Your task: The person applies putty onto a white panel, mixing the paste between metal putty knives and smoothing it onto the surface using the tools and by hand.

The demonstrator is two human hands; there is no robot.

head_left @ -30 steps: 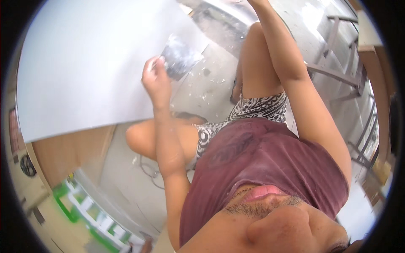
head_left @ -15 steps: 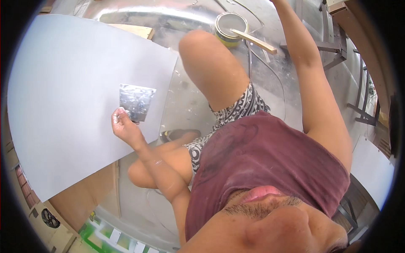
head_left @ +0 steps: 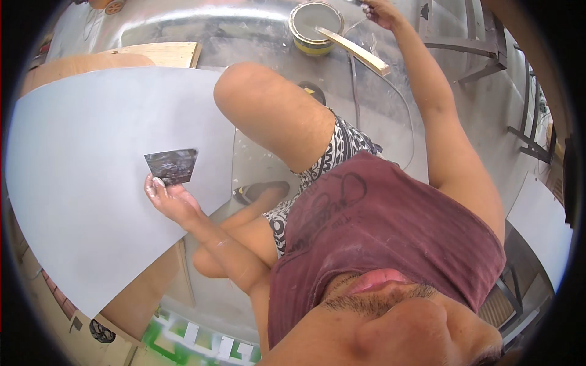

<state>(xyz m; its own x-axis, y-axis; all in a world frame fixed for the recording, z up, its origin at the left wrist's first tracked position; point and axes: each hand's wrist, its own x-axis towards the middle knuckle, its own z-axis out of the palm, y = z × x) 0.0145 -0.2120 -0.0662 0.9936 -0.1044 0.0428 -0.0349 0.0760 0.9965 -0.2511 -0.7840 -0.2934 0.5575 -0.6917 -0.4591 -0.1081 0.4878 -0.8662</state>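
Item: one wide scraper blade (head_left: 172,166), dark and smeared, lying flat against one large grey board (head_left: 91,183) at the left of the scene. The left hand (head_left: 170,200) is grasping the blade by its near edge, fingers curled around it and dusted white.

Item: one round can (head_left: 315,25), sitting on the floor at the far side, filled with pale grey paste. One flat wooden stick (head_left: 354,50) is resting across its rim and pointing right.

Item: the right hand (head_left: 383,11) is reaching far beyond the can, at the upper edge of the view; whether it is clenched or loose cannot be told, as it is partly cut off.

Item: two wooden panels, one (head_left: 163,53) lying beyond the grey board, one (head_left: 146,293) showing beneath its near corner. One dark sandal (head_left: 259,190) is lying on the floor between the board and the bent legs.

Risks, as judged: the blade is being held by fingertips alone while the body is stretching right, so it could be slipping or tilting and gouging the grey surface. The stick is balancing loosely on the can and could be knocked off by the reaching arm, tipping paste onto the floor. The raised knee (head_left: 244,91) is hovering near the board's right edge and could be smudging it.
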